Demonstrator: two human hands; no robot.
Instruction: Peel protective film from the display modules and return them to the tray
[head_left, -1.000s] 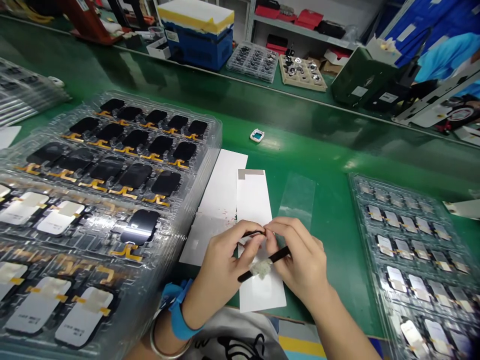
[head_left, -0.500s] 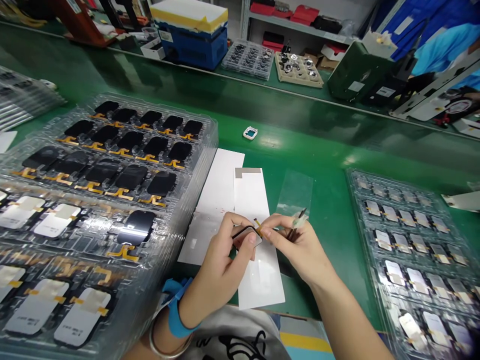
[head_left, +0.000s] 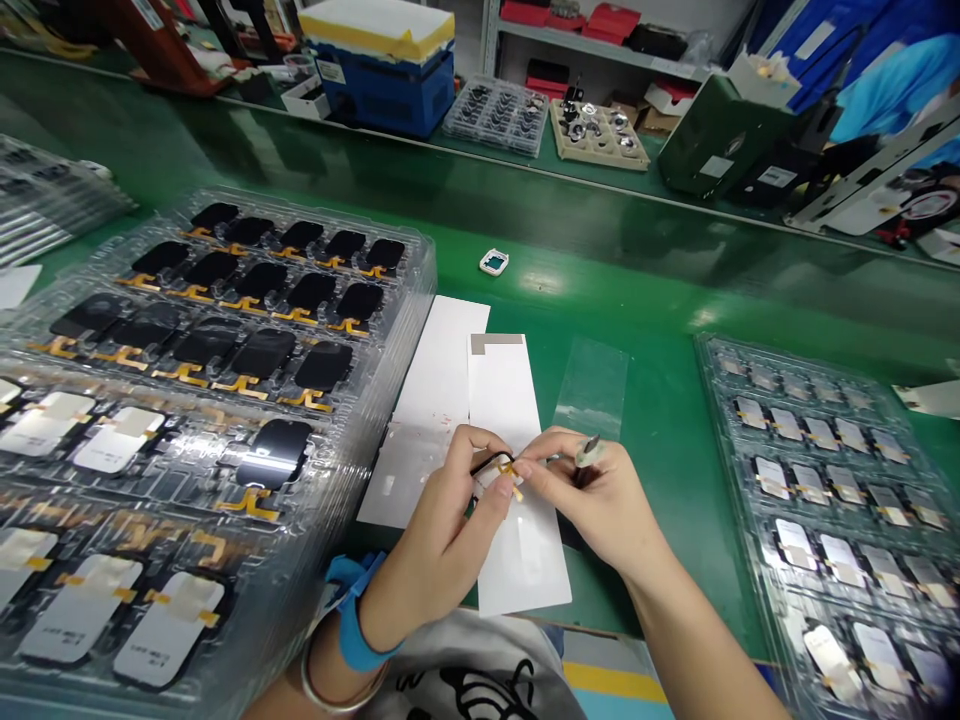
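My left hand [head_left: 454,515], with a blue band and a metal bangle at its wrist, pinches a small screen module [head_left: 489,478] by its edges. The module shows a pale back, a dark rim and an orange flex strip lying over it. At the module's right edge, my right hand [head_left: 600,490] has thumb and index finger pressed together on the flex strip [head_left: 511,470]. A thin tweezer-like tool [head_left: 590,450] is also tucked in my right hand. Beneath both hands lies a white strip of card [head_left: 506,390] with a grey patch at its top.
Stacked clear trays [head_left: 429,265] of screens stand at left, another tray [head_left: 709,350] at right. A small square part [head_left: 493,262] and a clear film [head_left: 594,385] lie on the green table. A shelf behind holds a blue box [head_left: 382,85]; a person's blue sleeve [head_left: 885,85] shows at upper right.
The orange flex strip has come over the module's pale back, where before it stuck up at the edge. The tool in my right hand has tilted and shifted slightly left.
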